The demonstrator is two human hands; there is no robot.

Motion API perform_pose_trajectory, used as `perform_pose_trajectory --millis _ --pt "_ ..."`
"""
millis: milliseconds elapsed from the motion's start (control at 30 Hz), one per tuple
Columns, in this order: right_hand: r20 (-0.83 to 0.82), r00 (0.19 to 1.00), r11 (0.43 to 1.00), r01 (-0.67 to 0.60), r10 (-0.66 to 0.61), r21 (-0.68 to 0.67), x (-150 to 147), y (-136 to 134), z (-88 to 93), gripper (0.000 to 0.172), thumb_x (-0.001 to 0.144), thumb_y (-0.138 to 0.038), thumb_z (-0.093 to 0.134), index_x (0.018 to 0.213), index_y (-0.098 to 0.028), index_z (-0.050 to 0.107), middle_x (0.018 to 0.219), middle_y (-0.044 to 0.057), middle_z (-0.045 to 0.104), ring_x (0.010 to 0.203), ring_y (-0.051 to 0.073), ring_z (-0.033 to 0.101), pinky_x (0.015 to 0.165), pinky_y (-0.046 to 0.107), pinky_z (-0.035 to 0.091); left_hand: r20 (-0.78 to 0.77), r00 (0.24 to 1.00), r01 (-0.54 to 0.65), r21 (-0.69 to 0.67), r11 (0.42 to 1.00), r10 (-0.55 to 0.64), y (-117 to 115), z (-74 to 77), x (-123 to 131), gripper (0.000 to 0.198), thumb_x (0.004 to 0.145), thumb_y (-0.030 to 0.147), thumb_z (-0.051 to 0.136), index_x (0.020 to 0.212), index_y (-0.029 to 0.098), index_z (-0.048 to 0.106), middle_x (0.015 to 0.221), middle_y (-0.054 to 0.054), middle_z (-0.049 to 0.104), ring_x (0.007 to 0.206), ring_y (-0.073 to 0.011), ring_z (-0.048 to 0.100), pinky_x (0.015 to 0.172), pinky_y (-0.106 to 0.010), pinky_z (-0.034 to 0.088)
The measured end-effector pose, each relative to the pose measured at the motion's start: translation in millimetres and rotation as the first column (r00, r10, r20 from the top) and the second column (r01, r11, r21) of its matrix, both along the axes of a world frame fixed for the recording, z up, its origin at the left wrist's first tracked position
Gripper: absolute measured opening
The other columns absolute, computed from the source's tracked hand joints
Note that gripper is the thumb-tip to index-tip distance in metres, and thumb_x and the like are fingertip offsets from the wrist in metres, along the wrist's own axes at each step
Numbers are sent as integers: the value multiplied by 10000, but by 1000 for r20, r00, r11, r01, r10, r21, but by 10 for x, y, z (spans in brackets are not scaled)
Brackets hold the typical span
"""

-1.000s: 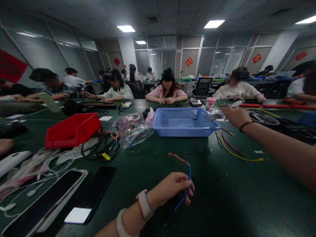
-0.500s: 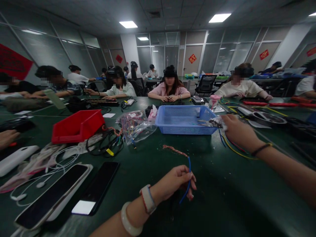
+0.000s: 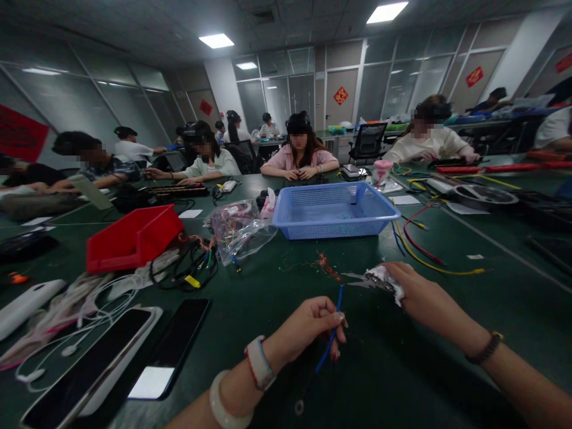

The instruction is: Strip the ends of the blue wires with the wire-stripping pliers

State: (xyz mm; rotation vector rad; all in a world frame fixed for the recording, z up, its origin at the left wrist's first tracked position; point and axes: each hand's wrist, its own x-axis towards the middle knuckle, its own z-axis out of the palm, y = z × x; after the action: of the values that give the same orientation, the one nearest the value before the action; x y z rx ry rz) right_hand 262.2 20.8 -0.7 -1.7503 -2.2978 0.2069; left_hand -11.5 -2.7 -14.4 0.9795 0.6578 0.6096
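Observation:
Pinched in my left hand is a blue wire, slanting across the fingers. Its upper end shows bare twisted copper strands, partly frayed; a small ring hangs below its lower end. My right hand is closed round scissors whose handles are wrapped in white material. The parted blades point left, close to where the copper meets the blue covering; whether they touch it is unclear. Fine loose strands lie on the green table left of the copper.
A blue basket stands beyond my hands, with a clear bag and a red bin to its left. Two phones and white earphones lie near left. Coloured wires lie right. Several people sit beyond.
My right hand has come from the basket's right side back toward me and left, bringing the scissors beside the wire. My left hand still holds the wire. The view has shifted slightly.

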Motion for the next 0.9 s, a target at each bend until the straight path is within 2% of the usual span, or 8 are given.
perform_pose_trajectory --millis 167,300,400,533,667,733,900 --pt "36 999 1000 2 -2 14 -129 -86 70 505 805 -123 418 1291 -254 454 1382 79 462 894 204 645 770 346 501 -31 999 27 -1 1000 -27 -26 -8 14 300 794 381 687 834 140 513 644 -9 646 432 -87 577 446 -199 483" --pt "63 998 1000 8 -6 -27 -198 -139 125 474 812 -125 416 1266 -239 487 1338 88 496 915 226 632 777 365 491 -61 995 73 -7 997 -73 -38 33 23 313 776 383 701 831 133 520 640 -18 650 421 -79 557 431 -195 478" --pt "22 999 998 -24 26 -64 -208 -160 149 438 803 -117 435 1219 -223 524 1261 93 543 929 209 617 801 341 474 -76 994 84 10 996 -83 -27 66 14 314 765 381 706 814 136 515 626 -13 646 404 -71 539 408 -178 449" --pt "-11 999 994 -44 43 -102 -206 -165 188 299 823 -140 445 1082 -196 586 1094 93 610 875 179 613 773 291 456 -140 986 97 41 994 -90 11 86 -21 277 786 364 681 818 138 523 641 -3 641 416 -64 534 420 -175 434" --pt "1 998 992 -65 65 -109 -221 -177 228 222 848 -174 435 1002 -195 594 1023 79 618 796 160 613 703 266 450 -202 968 163 43 986 -151 41 93 -60 256 856 347 603 994 132 584 669 13 618 460 -61 543 470 -180 437" --pt "34 998 994 -58 62 -89 -230 -183 233 237 843 -162 435 1022 -197 587 1037 79 616 803 166 614 699 270 452 -234 949 228 38 973 -213 43 105 -73 284 892 365 553 1060 141 595 672 22 593 476 -58 541 483 -179 434" --pt "166 986 999 -18 11 43 -227 -170 199 391 817 -91 420 1171 -203 541 1206 104 573 885 199 617 718 297 467 -307 921 279 86 957 -241 36 146 -82 281 914 394 502 965 139 611 623 50 525 426 -38 459 418 -153 359"
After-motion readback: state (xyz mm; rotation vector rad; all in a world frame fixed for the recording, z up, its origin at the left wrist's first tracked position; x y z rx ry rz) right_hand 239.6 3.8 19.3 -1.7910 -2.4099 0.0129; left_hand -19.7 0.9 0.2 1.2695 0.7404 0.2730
